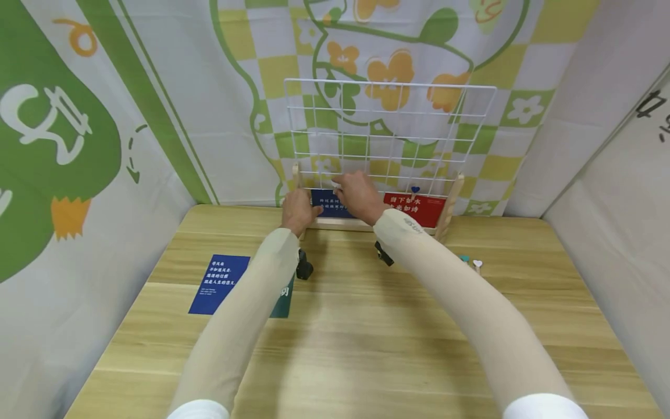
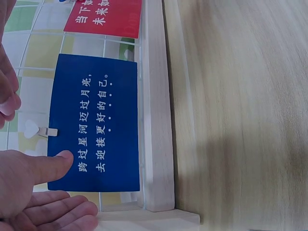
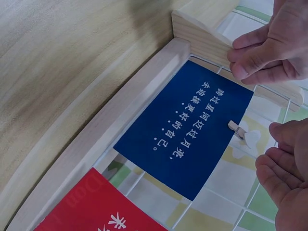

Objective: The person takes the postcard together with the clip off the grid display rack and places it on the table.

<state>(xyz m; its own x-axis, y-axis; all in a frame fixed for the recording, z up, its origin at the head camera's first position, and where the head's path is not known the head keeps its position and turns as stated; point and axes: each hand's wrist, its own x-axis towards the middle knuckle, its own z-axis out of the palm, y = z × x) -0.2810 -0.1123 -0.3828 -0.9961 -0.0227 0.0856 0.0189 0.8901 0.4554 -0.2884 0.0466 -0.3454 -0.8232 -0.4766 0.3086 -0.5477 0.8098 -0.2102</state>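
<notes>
A dark blue card (image 2: 106, 125) with white writing hangs on the white wire grid (image 1: 389, 139), held by a small wooden clip (image 2: 52, 132) with a white heart. My left hand (image 1: 297, 210) is at the card's left end; in the left wrist view its thumb overlaps the card's edge and its fingers are relaxed. Whether the thumb touches the card, I cannot tell. My right hand (image 1: 361, 196) hovers near the heart clip, fingers loosely bent, apart from it in the right wrist view. To the right hangs a red card (image 1: 421, 210), with a dark blue heart clip (image 1: 415, 190) at its top.
Wooden side posts (image 1: 449, 206) and a bottom rail (image 2: 159, 110) support the grid at the table's back. On the table (image 1: 356, 349) lie a blue card (image 1: 220, 284), a partly covered green card (image 1: 282, 302) and heart clips (image 1: 477, 264). Patterned cloth (image 1: 251, 75) hangs behind.
</notes>
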